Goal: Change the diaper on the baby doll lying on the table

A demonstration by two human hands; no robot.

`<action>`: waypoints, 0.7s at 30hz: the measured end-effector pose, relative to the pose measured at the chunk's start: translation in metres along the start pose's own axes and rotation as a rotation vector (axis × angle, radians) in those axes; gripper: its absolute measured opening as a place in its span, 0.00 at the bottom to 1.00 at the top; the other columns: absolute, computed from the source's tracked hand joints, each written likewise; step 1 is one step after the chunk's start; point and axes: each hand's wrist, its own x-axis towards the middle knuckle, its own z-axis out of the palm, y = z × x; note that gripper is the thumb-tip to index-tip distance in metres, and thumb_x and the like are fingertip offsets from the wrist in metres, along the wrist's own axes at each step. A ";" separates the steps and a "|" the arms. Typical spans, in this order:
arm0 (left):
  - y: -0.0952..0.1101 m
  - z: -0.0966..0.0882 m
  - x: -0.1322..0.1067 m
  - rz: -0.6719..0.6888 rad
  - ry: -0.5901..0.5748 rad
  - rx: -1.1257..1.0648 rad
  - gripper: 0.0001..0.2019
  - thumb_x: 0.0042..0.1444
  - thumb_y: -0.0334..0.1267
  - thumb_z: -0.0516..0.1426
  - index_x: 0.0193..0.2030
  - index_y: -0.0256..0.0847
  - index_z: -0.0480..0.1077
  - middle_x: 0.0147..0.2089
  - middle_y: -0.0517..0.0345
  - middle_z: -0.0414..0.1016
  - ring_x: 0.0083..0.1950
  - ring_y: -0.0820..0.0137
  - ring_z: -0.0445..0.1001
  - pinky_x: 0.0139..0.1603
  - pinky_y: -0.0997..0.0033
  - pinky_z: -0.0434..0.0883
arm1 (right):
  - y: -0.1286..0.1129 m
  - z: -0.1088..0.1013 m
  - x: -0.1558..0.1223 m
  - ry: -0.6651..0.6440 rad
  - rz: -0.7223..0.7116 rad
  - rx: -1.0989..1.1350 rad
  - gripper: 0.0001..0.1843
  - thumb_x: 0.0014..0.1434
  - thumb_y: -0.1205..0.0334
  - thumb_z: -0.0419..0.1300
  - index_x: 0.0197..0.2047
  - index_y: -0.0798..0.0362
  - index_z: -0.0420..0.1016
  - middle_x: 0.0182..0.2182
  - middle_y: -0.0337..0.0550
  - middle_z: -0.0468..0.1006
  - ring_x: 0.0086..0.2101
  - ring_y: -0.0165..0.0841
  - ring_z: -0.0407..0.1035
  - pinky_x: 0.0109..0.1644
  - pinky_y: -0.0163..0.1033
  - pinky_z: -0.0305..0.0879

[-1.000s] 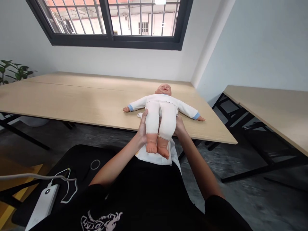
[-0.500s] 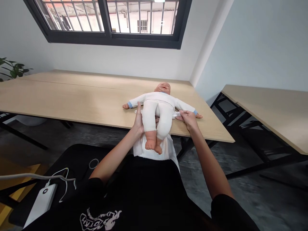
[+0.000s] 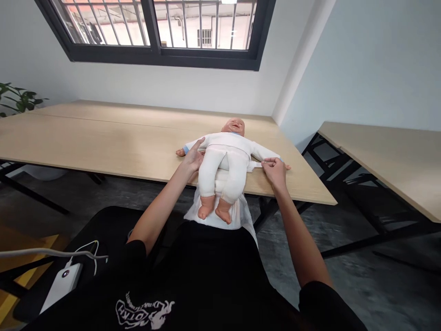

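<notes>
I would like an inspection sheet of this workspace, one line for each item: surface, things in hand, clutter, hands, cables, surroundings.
Surface: light wooden table on dark legs.
Things in hand: baby doll on its back, feet past the near edge; white cloth under it, hanging over that edge.
Clutter: white power bank on a black surface at the person's left.
Hands: left hand against the doll's side, grip unclear; right hand pinches a strip of the cloth beside the doll's hip.
Cables: white cable runs to the power bank.
Surroundings: barred window, plant far left, second table at right.
</notes>
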 end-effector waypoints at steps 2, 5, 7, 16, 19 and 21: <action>0.003 -0.006 0.011 -0.026 0.026 0.013 0.27 0.70 0.53 0.46 0.60 0.29 0.65 0.38 0.46 0.80 0.46 0.55 0.81 0.56 0.51 0.75 | -0.003 0.000 -0.001 -0.008 0.022 -0.010 0.10 0.51 0.60 0.62 0.37 0.55 0.71 0.30 0.45 0.77 0.36 0.39 0.74 0.56 0.49 0.69; 0.003 -0.015 0.027 -0.056 0.044 0.026 0.31 0.69 0.59 0.44 0.59 0.31 0.66 0.39 0.44 0.80 0.46 0.53 0.81 0.53 0.50 0.76 | -0.006 -0.001 -0.003 -0.017 0.045 -0.027 0.10 0.51 0.61 0.60 0.37 0.55 0.71 0.31 0.46 0.77 0.37 0.41 0.74 0.55 0.49 0.68; 0.000 -0.021 0.035 -0.004 0.087 0.078 0.30 0.67 0.60 0.46 0.57 0.32 0.67 0.39 0.43 0.80 0.46 0.52 0.81 0.52 0.49 0.76 | -0.009 -0.002 -0.005 -0.008 0.039 -0.054 0.10 0.51 0.62 0.60 0.37 0.55 0.71 0.31 0.45 0.77 0.38 0.41 0.73 0.57 0.49 0.66; -0.017 -0.040 0.022 0.483 0.352 0.522 0.06 0.59 0.31 0.56 0.41 0.38 0.74 0.45 0.49 0.80 0.53 0.62 0.77 0.62 0.61 0.71 | -0.012 -0.004 -0.010 -0.003 -0.014 -0.169 0.08 0.53 0.63 0.58 0.38 0.54 0.70 0.32 0.44 0.77 0.45 0.41 0.70 0.67 0.51 0.55; -0.016 -0.050 0.008 0.670 0.375 0.953 0.06 0.57 0.32 0.57 0.38 0.38 0.76 0.47 0.49 0.81 0.56 0.58 0.75 0.65 0.57 0.67 | -0.010 -0.003 -0.009 -0.012 -0.001 -0.168 0.09 0.54 0.62 0.58 0.39 0.54 0.70 0.33 0.46 0.78 0.44 0.41 0.71 0.65 0.51 0.58; -0.016 -0.054 -0.001 0.721 0.354 1.274 0.08 0.58 0.35 0.57 0.40 0.38 0.77 0.47 0.46 0.81 0.55 0.55 0.75 0.63 0.54 0.68 | -0.010 -0.003 -0.009 -0.022 0.010 -0.171 0.09 0.54 0.62 0.58 0.40 0.54 0.70 0.34 0.46 0.78 0.43 0.41 0.72 0.64 0.50 0.60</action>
